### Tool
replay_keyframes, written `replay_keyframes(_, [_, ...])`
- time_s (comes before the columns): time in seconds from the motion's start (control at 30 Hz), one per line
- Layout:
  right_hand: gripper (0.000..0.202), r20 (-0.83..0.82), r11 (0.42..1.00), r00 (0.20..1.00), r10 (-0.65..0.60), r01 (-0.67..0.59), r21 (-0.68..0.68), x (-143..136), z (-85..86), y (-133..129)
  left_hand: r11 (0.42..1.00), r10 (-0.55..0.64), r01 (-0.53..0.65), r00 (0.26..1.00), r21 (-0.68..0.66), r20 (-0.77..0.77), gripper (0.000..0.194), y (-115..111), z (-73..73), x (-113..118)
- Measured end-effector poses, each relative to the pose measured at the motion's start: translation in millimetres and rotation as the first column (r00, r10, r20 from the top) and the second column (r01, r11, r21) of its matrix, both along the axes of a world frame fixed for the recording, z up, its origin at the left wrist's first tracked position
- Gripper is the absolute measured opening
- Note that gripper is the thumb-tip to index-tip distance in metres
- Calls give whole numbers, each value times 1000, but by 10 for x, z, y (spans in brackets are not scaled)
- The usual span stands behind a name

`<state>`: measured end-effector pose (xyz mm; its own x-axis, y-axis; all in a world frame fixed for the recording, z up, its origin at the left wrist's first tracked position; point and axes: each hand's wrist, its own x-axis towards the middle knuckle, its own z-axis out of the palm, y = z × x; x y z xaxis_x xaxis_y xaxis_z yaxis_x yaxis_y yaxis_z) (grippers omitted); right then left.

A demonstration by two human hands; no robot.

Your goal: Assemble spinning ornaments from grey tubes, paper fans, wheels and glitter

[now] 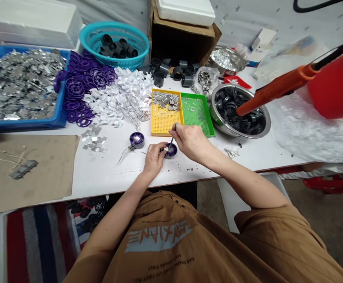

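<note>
My left hand [154, 159] is closed on the side of a small round purple and black housing [171, 151], holding it against the white table. In my right hand [190, 140] is a thin dark stick-like tool [172, 140], gripped between closed fingers. Its lower tip reaches into the housing; what it touches there is too small to make out. To the left of my left hand lies a second round purple housing [136, 139], with a pale square piece in its centre and thin wires trailing from it.
Ahead are a yellow tray [161, 120] and a green tray [208, 114] of small metal parts. A steel bowl [259, 131] of black parts stands right, under an orange tool [280, 88]. Left are white strips [103, 102], purple rings [74, 84], metal plates [96, 139] and a blue bin [61, 116].
</note>
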<state>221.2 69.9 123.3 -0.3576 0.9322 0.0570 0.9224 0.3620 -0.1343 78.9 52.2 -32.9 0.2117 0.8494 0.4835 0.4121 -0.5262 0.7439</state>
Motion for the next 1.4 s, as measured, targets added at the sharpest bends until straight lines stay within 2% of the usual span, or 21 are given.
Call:
replay_keyframes(0.2, [24, -126, 990, 983, 135, -139, -23, 48, 1, -68, 1000, 8, -8, 1000, -3, -3, 16, -4, -10, -7])
replay_keyframes(0.3, [24, -182, 992, 976, 117, -123, -18, 123, 50, -83, 1000, -1, 1, 1000, -15, 6, 17, -4, -1, -9])
replay_keyframes(0.4, [24, -305, 997, 950, 69, -72, 1, 209, 113, -110, 1000, -10, 11, 1000, -29, 8, 17, -4, 13, -11])
replay_keyframes(0.57, [28, -575, 999, 818, -33, 48, 11, 381, 142, -182, 1000, -9, 10, 1000, -28, 13, 16, -8, 29, -14])
replay_keyframes(0.7, [31, -743, 987, 654, -141, 156, -50, 525, 8, -250, 999, -12, 13, 1000, -40, 17, 16, -10, 33, -16])
replay_keyframes(0.8, [30, -780, 979, 601, -173, 191, -70, 576, -114, -309, 999, -14, 14, 1000, -44, 11, 16, -11, 33, -15])
replay_keyframes(0.9, [29, -747, 982, 645, -161, 178, -57, 554, -160, -352, 999, -14, 14, 1000, -47, 5, 16, -13, 38, -12])
replay_keyframes(1.03, [27, -619, 995, 784, -46, 94, 44, 467, -117, -337, 999, -14, 14, 1000, -47, 2, 16, -15, 47, -8])
replay_keyframes(1.13, [26, -517, 995, 856, 24, 29, 93, 396, -87, -282, 1000, -12, 12, 1000, -25, 8, 16, -14, 45, -9])
replay_keyframes(1.4, [23, -332, 990, 935, 128, -101, 96, 265, -43, -196, 999, -16, 16, 1000, -33, 6, 18, -12, 31, -14])
